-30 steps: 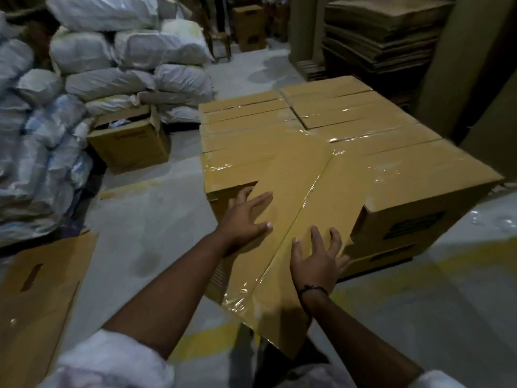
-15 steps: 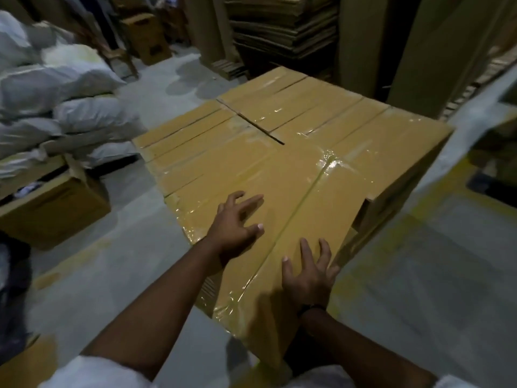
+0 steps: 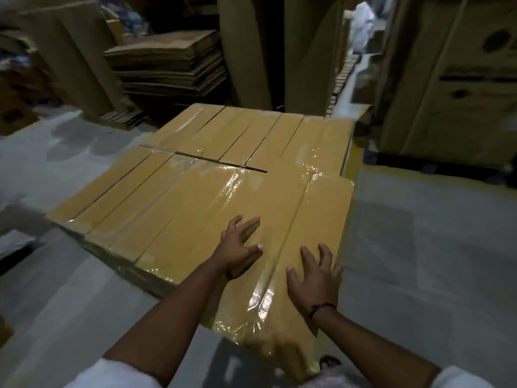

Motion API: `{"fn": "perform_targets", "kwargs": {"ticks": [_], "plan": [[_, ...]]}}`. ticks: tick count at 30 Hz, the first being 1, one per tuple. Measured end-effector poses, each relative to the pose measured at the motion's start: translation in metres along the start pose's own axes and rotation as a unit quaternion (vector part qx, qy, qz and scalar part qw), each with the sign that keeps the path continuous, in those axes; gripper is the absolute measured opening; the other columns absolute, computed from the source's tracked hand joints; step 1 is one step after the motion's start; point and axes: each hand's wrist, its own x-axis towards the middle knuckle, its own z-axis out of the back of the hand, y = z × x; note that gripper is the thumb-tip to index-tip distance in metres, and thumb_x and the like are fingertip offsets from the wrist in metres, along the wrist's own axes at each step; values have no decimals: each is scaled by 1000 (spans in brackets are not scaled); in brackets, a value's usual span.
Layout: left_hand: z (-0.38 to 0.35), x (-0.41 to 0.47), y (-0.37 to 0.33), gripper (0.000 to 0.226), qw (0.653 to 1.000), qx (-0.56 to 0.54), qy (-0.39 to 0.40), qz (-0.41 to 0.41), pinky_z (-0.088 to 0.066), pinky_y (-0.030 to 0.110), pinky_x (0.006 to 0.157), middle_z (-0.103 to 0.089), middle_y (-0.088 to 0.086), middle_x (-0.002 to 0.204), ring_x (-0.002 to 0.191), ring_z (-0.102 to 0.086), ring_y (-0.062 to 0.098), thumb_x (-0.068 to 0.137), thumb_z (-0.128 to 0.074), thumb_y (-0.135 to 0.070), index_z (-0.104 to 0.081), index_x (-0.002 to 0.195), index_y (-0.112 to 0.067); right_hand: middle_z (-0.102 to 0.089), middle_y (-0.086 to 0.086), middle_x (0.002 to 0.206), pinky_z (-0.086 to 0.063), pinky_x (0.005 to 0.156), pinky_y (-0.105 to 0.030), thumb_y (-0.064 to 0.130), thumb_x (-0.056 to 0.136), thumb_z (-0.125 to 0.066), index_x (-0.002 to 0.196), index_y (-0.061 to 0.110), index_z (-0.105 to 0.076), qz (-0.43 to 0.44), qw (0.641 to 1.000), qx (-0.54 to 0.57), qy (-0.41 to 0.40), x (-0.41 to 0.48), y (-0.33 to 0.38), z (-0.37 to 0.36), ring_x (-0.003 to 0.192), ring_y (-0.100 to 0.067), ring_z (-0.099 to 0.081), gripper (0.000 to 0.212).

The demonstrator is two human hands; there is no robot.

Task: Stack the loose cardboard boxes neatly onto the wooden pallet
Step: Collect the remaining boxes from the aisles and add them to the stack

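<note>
Both hands are down on the top box (image 3: 279, 197). The left hand (image 3: 240, 247) is splayed wide on the left flap. The right hand (image 3: 313, 275), with a dark band (image 3: 321, 308) on its wrist, is spread across the taped centre seam on the right flap. There's no grip and no pinch, just palms and straight fingers pressing flat on glossy tape.

The box lies at the near right corner of the layer of boxes (image 3: 117, 200). Its far end points at the back row (image 3: 223, 130), and its near end juts out past the layer's near edge, over the floor (image 3: 419, 247), towards the person. Whether it rides on top of its neighbours or level with them is hard to call from up here. The wooden pallet is hidden under the load.

This looks like the squaring-up step: the box has landed but isn't yet home. The next move probably calls for a steady forward shove, with equal pressure from both palms so the box doesn't swing, until that near end comes flush with the layer's near edge. One caution is that the slick tape could let a palm skate.
</note>
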Motion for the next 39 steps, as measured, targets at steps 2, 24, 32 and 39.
{"fn": "perform_targets", "kwargs": {"ticks": [2,24,32,39], "plan": [[8,-4,13,75,1000,-6,17,-8,-22,45,121,-19,3,165,150,-26,30,84,-81,-39,-44,149,-48,-13,7,162,-33,112,-50,59,86,-58,144,41,-48,-10,1000,6,-4,-13,10,-10,133,-39,-28,62],[17,27,49,72,995,-91,45,4,-35,59,117,-17,-5,165,150,-29,35,60,-73,-67,-39,121,-85,-28,8,152,-38,108,-45,63,84,-59,138,42,-54,-16,999,-4,-38,5,34,-21,125,-27,-33,58],[13,54,51,74,994,-93,59,17,-32,59,118,-19,-4,166,149,-29,37,58,-72,-69,-39,122,-84,-29,7,152,-38,107,-44,62,85,-59,138,41,-55,-26,999,-21,-34,30,34,-25,125,-27,-34,58],[10,73,63,84,986,-33,156,49,-27,58,121,-12,2,170,152,-20,38,78,-77,-49,-37,151,-53,-15,6,158,-33,112,-49,66,86,-54,147,41,-42,-47,996,-67,43,52,27,-47,132,-34,-27,67]]}}
